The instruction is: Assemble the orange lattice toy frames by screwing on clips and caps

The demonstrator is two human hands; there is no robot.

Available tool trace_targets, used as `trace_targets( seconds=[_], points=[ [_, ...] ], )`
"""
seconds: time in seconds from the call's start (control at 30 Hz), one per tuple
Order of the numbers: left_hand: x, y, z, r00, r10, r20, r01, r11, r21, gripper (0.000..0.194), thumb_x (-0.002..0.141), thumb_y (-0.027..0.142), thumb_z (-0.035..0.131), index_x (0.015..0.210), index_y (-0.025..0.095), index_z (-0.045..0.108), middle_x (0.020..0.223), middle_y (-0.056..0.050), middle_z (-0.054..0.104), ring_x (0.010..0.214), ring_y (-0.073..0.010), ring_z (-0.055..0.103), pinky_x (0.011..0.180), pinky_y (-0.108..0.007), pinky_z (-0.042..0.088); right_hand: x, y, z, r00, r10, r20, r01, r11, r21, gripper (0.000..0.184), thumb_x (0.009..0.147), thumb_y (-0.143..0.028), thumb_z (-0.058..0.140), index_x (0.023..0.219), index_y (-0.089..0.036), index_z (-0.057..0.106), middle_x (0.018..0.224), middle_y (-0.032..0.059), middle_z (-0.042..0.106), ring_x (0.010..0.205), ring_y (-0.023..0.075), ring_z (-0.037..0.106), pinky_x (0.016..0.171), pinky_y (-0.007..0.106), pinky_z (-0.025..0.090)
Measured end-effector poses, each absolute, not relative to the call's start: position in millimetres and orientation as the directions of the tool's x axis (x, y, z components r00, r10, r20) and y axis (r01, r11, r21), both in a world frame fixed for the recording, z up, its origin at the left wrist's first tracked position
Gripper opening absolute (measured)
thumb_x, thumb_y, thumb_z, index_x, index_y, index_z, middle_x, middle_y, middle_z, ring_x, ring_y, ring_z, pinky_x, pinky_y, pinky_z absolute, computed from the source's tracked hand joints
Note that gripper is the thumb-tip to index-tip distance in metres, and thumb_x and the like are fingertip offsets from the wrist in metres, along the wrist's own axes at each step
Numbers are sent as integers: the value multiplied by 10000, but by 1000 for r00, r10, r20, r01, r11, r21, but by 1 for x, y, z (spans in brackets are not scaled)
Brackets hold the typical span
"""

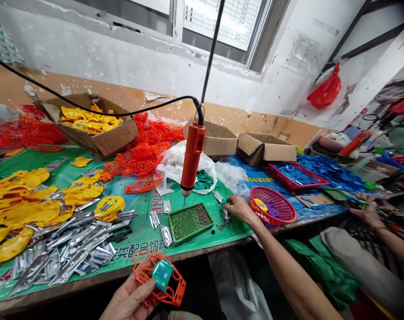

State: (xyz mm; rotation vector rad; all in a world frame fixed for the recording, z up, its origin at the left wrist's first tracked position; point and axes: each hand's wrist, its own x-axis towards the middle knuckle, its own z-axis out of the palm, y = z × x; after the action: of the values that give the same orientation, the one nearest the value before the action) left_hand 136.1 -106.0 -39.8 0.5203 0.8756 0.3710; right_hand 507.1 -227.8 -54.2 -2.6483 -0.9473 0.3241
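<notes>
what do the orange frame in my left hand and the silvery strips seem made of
Orange frame: probably molded plastic, slight sheen, judging by its thin, evenly colored bars. Silvery strips: polished-looking, with bright reflections; likely metal, though metal-coated plastic is possible.

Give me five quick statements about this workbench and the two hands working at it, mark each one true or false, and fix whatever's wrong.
1. The left hand holds an orange frame with a teal piece in it. True.
2. The right hand grips the orange screwdriver. False: the screwdriver hangs free, and the hand is to the right of it.
3. Small metal parts are heaped at one end of the green tray. True.
4. The purple pieces lie in a cardboard box. False: they lie in a round red basket.
5. Yellow pieces fill a cardboard box near the wall. True.
</notes>
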Motion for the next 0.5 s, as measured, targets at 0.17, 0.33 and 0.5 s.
trace_targets(
  seconds=[0.17, 0.33, 0.5],
  points=[
    [136, -105, -40, 619, 510, -597, -99, 805, 585, 594, 626, 46, 822, 1190, 155, 673, 956, -95, 785, 835, -256, 744, 703, -315, 617, 500, -218, -55, 767, 603, -221, 505, -779, -371, 340, 914, -347, 596, 1201, -164, 582, 1218, 83, 607, 1052, 229, 623, 877, 428, 540],
    [133, -107, -39, 658, 520, -544, -128, 790, 599, 354, 727, 121, 782, 1076, 142, 724, 1040, -115, 765, 804, -195, 726, 743, -296, 598, 500, -214, -51, 739, 584, -337, 414, -787, -457, 318, 908, -346, 604, 1156, -148, 607, 1163, 68, 631, 965, 206, 643, 793, 372, 563],
    [129, -107, -38, 714, 522, -467, -179, 780, 599, 342, 760, 180, 769, 1094, 128, 718, 1010, -113, 762, 805, -184, 706, 740, -274, 562, 500, -222, -47, 675, 618, -403, 311, -734, -604, 242, 789, -362, 714, 795, -157, 586, 494, -68, 518, 358, 65, 419, 352, 186, 326]
  ],
)
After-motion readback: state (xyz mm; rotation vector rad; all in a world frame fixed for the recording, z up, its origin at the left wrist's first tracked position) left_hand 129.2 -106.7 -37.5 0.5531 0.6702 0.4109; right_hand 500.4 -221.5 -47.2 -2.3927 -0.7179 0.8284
